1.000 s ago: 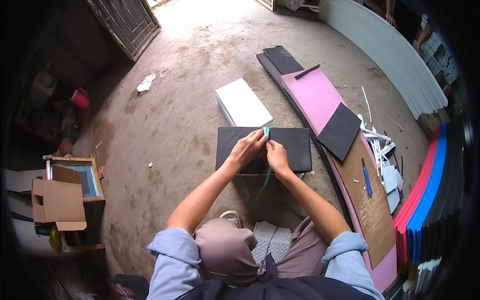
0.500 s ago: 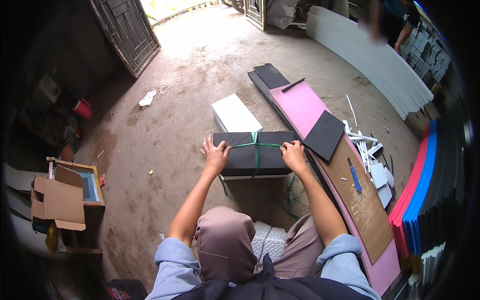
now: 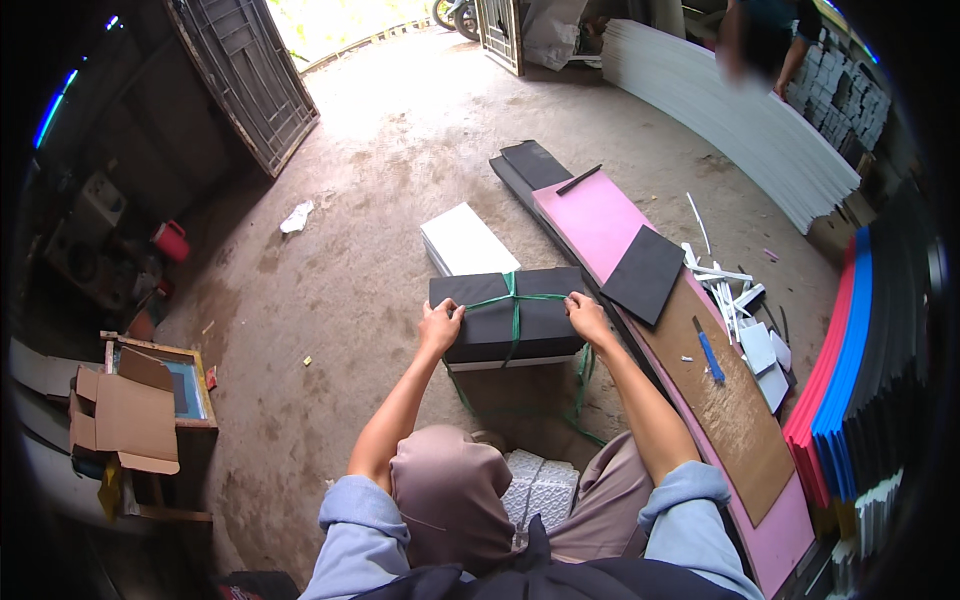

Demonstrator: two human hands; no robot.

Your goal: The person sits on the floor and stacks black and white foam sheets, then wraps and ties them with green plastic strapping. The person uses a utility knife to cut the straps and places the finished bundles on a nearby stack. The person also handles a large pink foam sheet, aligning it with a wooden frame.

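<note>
In front of my knees stands a rectangular bundle of sheets with a black top sheet (image 3: 470, 335) and white layers showing below. Green plastic twine (image 3: 514, 318) crosses over its top, with loose ends hanging at both sides. My left hand (image 3: 438, 326) is closed on the twine at the bundle's left end, fingers pinched. My right hand (image 3: 586, 318) pinches the twine at the right end. Between them the twine runs nearly straight to the crossing. A stack of white sheets (image 3: 468, 240) lies just behind the bundle.
At right, a long pink board (image 3: 590, 225) bears a loose black sheet (image 3: 645, 275), a brown board (image 3: 745, 440) and a blue cutter knife (image 3: 710, 358). White offcuts (image 3: 735, 290) lie beyond. Coloured sheets (image 3: 835, 370) stand far right. An opened cardboard box (image 3: 135, 415) sits left. Another person (image 3: 765, 45) is at back right.
The left hand's spread fingers have drawn in around the twine. Both hands stay at the bundle's ends, and the whole view has shifted slightly.
</note>
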